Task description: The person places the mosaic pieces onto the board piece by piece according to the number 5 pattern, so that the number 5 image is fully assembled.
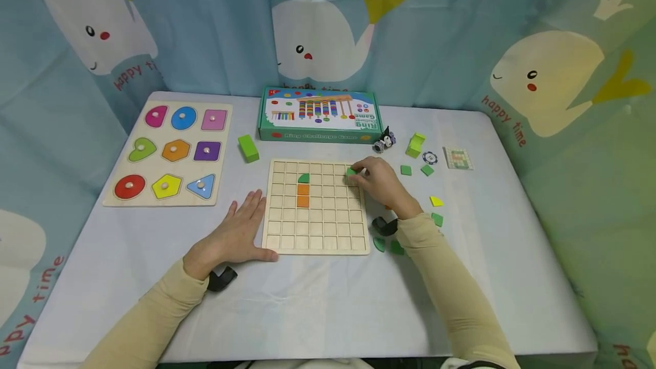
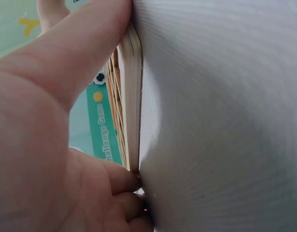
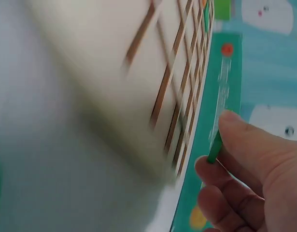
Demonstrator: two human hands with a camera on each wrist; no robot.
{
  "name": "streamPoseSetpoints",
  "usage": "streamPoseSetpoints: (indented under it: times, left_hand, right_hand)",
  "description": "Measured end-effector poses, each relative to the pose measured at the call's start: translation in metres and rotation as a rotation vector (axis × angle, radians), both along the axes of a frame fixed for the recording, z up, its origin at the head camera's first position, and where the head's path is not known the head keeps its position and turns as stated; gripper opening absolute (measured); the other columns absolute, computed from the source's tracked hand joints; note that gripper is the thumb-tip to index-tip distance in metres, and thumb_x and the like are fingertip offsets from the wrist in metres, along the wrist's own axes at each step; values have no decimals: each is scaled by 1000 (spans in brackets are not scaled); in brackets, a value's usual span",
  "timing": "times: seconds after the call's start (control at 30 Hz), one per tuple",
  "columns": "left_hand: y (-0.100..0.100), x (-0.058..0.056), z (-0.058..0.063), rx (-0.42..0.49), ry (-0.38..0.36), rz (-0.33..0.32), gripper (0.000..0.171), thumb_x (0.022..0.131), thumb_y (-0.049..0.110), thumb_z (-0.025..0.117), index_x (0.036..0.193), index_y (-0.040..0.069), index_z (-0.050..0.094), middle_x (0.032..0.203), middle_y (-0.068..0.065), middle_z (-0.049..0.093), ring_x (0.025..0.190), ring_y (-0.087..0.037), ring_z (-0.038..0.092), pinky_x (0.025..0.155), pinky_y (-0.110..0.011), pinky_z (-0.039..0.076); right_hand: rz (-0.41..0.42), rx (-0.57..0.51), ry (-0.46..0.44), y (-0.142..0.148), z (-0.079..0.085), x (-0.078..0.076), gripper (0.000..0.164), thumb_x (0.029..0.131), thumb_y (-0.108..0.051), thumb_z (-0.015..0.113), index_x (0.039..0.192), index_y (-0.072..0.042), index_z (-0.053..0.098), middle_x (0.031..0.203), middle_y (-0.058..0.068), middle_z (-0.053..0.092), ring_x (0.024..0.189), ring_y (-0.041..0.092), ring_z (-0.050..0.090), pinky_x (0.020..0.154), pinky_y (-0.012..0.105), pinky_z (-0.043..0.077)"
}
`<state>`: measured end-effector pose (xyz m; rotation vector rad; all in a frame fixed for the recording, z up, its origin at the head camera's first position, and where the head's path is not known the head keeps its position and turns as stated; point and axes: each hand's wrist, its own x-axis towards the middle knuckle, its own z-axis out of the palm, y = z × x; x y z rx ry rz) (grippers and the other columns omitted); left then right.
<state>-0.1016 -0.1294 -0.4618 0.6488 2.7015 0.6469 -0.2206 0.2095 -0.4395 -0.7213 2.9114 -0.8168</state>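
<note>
A wooden grid board [image 1: 333, 226] lies in the middle of the table. In its upper left part sits a green piece with a curved edge [image 1: 304, 177], above two orange square tiles [image 1: 303, 195]. My left hand [image 1: 238, 232] lies at the board's left edge, fingers extended and thumb at the near corner. My right hand [image 1: 379, 182] pinches a small green tile [image 3: 215, 147] between thumb and fingertips, over the board's upper right corner. In the right wrist view the tile shows edge-on, above the board surface; its full outline is hidden by the fingers.
Right of the board lie loose green pieces [image 1: 406, 170], a yellow piece [image 1: 436, 201] and a pattern card [image 1: 458, 158]. Behind stand a ring game box [image 1: 320, 136] and a small figurine [image 1: 384, 140]. A shape puzzle [image 1: 154, 165] and green block [image 1: 248, 148] lie left.
</note>
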Motion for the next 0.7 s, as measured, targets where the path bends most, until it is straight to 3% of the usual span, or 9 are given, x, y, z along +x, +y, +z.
streamPoseSetpoints:
  times: [0.3, 0.47, 0.7]
  left_hand:
    - [-1, 0, 0, 7, 10, 1, 126, 70, 59, 80, 151, -11, 13, 159, -25, 3, 146, -37, 1, 112, -59, 2]
    - [-1, 0, -1, 0, 4, -7, 127, 71, 61, 78, 151, -11, 12, 159, -25, 2, 146, -36, 0, 112, -59, 2]
    - [-2, 0, -2, -6, 6, -11, 127, 71, 61, 78, 151, -11, 11, 159, -25, 1, 146, -36, -1, 112, -59, 1]
  right_hand:
    - [119, 76, -2, -50, 3, 0, 26, 91, -20, 72, 109, -2, 72, 99, 9, 68, 94, 23, 59, 85, 38, 47]
    - [111, 132, -39, -67, 3, -2, 27, 91, -22, 72, 109, -2, 71, 100, 8, 68, 97, 23, 59, 87, 37, 48]
    - [98, 170, -8, -77, 0, -3, 24, 90, -23, 74, 105, -4, 72, 98, 6, 67, 95, 22, 58, 85, 35, 48]
